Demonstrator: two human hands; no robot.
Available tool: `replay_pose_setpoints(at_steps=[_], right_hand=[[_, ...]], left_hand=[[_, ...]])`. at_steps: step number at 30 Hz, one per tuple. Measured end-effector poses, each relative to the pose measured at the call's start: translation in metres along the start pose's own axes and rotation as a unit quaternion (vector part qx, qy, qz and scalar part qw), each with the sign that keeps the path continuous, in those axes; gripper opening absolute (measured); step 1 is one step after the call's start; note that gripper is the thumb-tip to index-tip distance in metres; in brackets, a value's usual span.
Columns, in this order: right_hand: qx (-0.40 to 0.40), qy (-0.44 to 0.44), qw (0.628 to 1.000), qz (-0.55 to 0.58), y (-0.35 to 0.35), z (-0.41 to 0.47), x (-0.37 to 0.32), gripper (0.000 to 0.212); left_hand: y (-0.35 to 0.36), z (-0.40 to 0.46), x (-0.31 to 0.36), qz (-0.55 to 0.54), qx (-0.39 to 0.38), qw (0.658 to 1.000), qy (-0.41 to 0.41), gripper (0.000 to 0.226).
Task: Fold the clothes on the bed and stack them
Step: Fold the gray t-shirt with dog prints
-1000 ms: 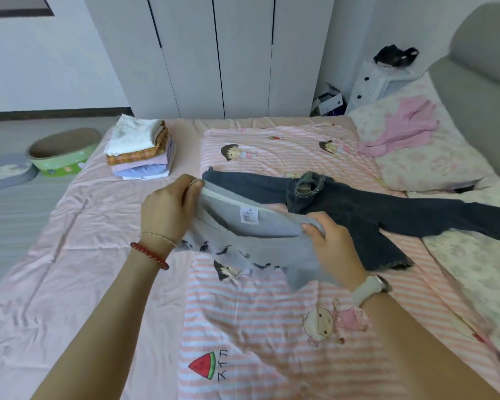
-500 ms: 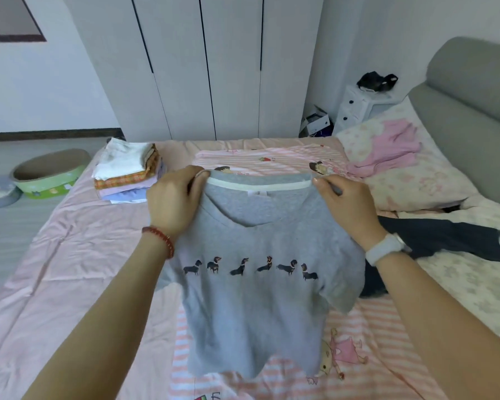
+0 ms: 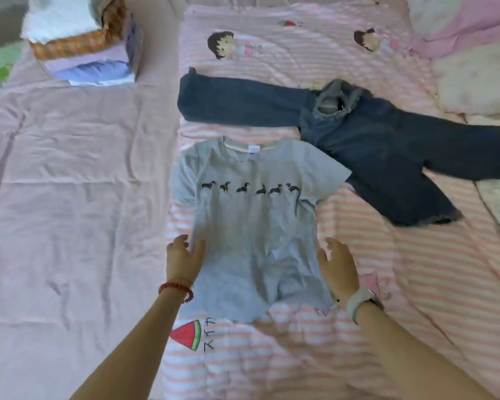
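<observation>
Starting at my far left, the stack of folded clothes (image 3: 90, 41) sits near the top corner of the plain pink sheet (image 3: 70, 183), with a white piece on top, an orange checked one beneath it, then lilac and blue layers at the bottom. Moving right, I see my left hand (image 3: 184, 258), a red bead bracelet (image 3: 176, 288) on its wrist, resting on the left edge of the grey T-shirt (image 3: 251, 220) with its fingers relaxed and fairly straight, thumb on the fabric; it grips nothing that I can make out. The T-shirt lies flat and face up on the pink striped blanket (image 3: 416, 284), collar away from me, a row of small dark dogs across the chest, its hem slightly rumpled just above a watermelon print (image 3: 187, 334). My right hand (image 3: 337, 262), with a white watch (image 3: 358, 303) on the wrist, lies at the shirt's right edge, fingers loosely spread and pointing away from me, touching the cloth without closing on it. Further right and beyond the shirt, the dark jeans (image 3: 373, 148) lie unfolded across the blanket, waistband up, one leg stretching left and the other right, close to the shirt's right sleeve. A pink garment (image 3: 459, 27) lies in the top right corner.
</observation>
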State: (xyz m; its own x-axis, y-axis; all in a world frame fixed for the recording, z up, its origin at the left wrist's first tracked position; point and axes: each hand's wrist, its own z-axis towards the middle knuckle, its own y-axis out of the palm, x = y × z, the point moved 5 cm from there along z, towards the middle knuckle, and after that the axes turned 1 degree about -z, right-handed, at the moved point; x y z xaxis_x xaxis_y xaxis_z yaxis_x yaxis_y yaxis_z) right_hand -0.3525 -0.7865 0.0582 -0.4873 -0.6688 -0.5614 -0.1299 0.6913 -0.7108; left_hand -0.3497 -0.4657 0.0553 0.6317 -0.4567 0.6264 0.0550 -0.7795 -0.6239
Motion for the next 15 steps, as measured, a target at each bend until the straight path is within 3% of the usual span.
replay_pose_setpoints(at_steps=[4, 7, 9, 15], right_hand=[[0.012, 0.060, 0.995, 0.077, 0.026, -0.014, 0.044, 0.023], [-0.013, 0.097, 0.990, 0.098, 0.037, -0.017, 0.052, 0.014], [0.002, 0.077, 0.992, 0.102, 0.036, -0.020, 0.050, 0.016], [0.109, -0.002, 0.985, 0.136, -0.008, -0.047, 0.045, 0.011]], left_hand=[[0.020, -0.022, -0.058, -0.016, -0.038, 0.998, -0.057, 0.036], [0.025, -0.032, -0.065, -0.086, -0.089, 0.991, -0.043, 0.032], [0.023, -0.040, -0.059, -0.124, -0.089, 0.988, -0.025, 0.017], [-0.006, -0.056, -0.039, -0.060, -0.028, 0.996, 0.059, 0.028]])
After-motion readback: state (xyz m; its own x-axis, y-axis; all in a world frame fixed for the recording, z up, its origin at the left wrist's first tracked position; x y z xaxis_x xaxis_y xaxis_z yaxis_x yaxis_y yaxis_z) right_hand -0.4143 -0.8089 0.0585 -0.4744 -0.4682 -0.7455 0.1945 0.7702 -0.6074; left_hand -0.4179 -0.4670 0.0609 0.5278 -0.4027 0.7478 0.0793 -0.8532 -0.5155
